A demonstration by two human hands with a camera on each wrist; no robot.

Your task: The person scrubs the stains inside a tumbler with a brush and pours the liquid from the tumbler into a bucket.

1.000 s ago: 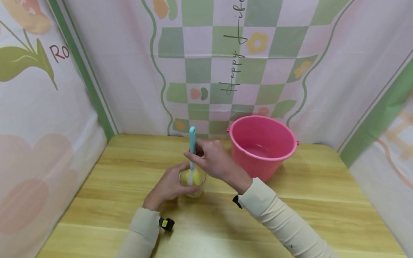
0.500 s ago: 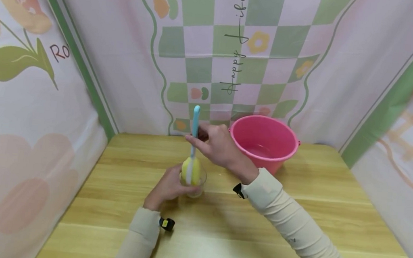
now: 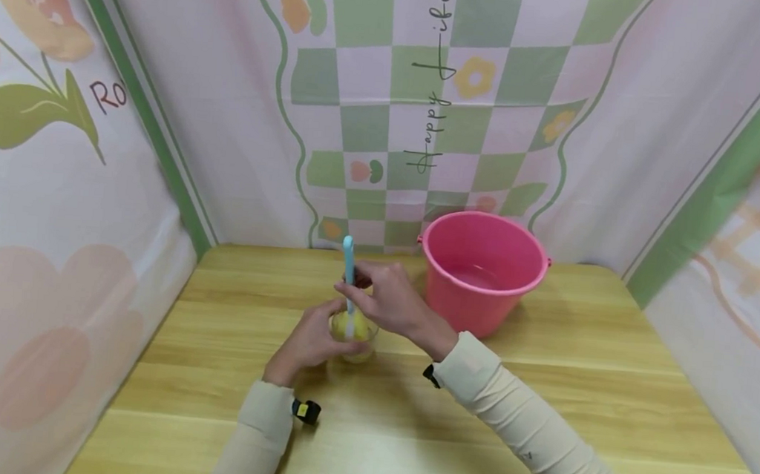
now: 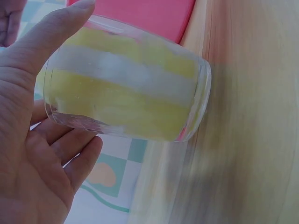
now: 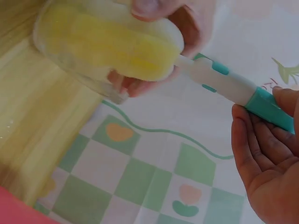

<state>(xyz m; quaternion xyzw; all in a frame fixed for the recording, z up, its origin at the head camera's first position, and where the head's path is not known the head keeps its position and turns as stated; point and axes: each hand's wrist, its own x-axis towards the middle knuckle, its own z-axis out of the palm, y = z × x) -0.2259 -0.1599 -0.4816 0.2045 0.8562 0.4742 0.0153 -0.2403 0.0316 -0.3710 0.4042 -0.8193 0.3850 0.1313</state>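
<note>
A clear drinking glass [image 4: 201, 98] stands on the wooden table, gripped near its rim by my left hand [image 3: 308, 341]. Thumb and fingers lie on opposite sides of it. Inside the glass is the yellow sponge head [image 5: 112, 49] of a bottle brush, with a white band along it. My right hand [image 3: 394, 298] pinches the brush's blue-green handle [image 3: 349, 253] between thumb and fingers, above the glass. The handle points up with a slight tilt. In the left wrist view the sponge fills most of the glass.
A pink bucket [image 3: 481, 312] stands at the back of the table [image 3: 472, 430], just right of my right hand. A patterned cloth [image 3: 359, 79] hangs behind the table, with more cloth on both sides.
My right hand drew the brush up half a second ago, so the sponge rose partly above the rim. Now hand and brush are lower, the sponge deeper in the glass. The left hand stays put.
</note>
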